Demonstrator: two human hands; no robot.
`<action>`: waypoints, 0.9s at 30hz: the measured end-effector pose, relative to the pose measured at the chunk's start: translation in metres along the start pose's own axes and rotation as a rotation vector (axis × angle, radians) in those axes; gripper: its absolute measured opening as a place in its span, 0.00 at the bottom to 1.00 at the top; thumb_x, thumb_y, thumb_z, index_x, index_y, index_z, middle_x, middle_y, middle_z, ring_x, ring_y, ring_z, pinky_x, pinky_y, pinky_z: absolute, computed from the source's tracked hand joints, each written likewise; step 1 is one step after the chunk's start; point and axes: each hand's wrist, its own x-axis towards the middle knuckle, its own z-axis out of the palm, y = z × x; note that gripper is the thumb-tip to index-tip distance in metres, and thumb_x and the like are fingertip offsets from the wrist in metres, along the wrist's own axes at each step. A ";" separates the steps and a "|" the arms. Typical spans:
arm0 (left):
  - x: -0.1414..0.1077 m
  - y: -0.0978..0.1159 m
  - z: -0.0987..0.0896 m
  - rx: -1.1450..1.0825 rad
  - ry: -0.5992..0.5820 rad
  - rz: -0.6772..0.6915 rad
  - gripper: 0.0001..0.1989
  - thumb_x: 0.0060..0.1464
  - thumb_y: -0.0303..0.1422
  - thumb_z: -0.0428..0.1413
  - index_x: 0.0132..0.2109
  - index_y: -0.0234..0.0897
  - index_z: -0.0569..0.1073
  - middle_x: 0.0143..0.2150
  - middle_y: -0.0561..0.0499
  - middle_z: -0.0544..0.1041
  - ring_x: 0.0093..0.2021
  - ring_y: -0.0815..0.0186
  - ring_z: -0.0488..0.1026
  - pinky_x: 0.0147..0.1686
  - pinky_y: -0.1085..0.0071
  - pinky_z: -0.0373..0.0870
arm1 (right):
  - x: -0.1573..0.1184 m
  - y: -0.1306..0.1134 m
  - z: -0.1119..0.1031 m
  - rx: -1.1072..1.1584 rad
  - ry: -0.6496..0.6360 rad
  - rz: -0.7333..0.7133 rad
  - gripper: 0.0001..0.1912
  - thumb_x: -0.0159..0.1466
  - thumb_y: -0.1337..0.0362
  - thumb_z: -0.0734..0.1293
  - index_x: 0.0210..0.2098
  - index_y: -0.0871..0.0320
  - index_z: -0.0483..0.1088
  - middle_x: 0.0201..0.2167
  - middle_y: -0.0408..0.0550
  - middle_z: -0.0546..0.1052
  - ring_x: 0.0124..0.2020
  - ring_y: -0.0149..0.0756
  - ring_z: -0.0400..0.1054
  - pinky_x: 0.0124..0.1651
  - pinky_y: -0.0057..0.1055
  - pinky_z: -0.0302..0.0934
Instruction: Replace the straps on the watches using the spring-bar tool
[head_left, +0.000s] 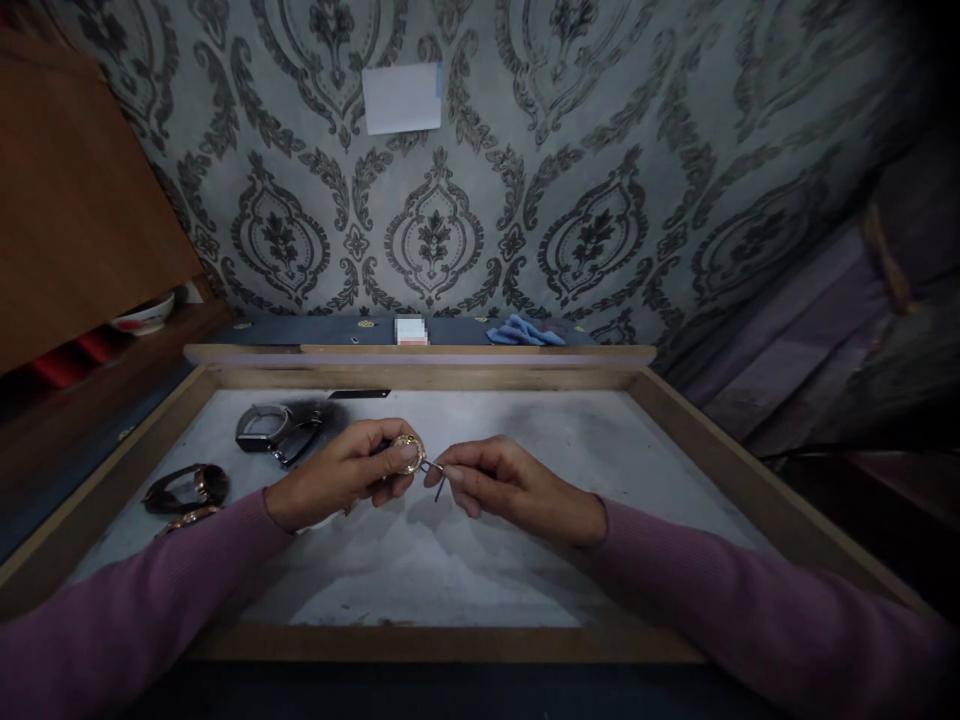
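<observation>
My left hand (pixel 367 463) is closed around a gold-rimmed watch (pixel 409 453), its thumb lying along the case. My right hand (pixel 499 478) pinches a thin dark metal tool (pixel 440 487) between thumb and fingers. The upper end of the tool is at the right edge of the watch case; whether it touches cannot be made out. Both hands are above the white bottom of a shallow wooden tray (pixel 420 376). The watch's strap is mostly hidden by my left hand.
Left in the tray lie a grey square watch (pixel 264 428), a dark-strapped watch (pixel 211 485) and a rose-gold one (pixel 187 520) partly behind my sleeve. A black blade (pixel 360 394) lies by the back wall. Behind are a blue cloth (pixel 523 331) and a small blurred box (pixel 411 331).
</observation>
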 end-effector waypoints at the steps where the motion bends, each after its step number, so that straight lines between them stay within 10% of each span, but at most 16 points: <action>1: 0.000 0.000 0.000 -0.002 0.000 0.002 0.17 0.60 0.46 0.53 0.34 0.34 0.67 0.24 0.57 0.65 0.20 0.76 0.56 0.19 0.77 0.49 | 0.000 0.001 0.000 0.000 0.001 -0.002 0.23 0.67 0.50 0.62 0.41 0.67 0.73 0.19 0.38 0.63 0.20 0.24 0.51 0.23 0.26 0.44; 27: 0.000 -0.001 0.000 -0.006 0.002 -0.005 0.18 0.59 0.47 0.53 0.35 0.34 0.68 0.24 0.57 0.65 0.21 0.75 0.56 0.19 0.78 0.50 | 0.000 0.000 0.000 -0.016 0.009 0.002 0.24 0.66 0.49 0.62 0.40 0.66 0.74 0.19 0.38 0.63 0.20 0.24 0.51 0.23 0.24 0.45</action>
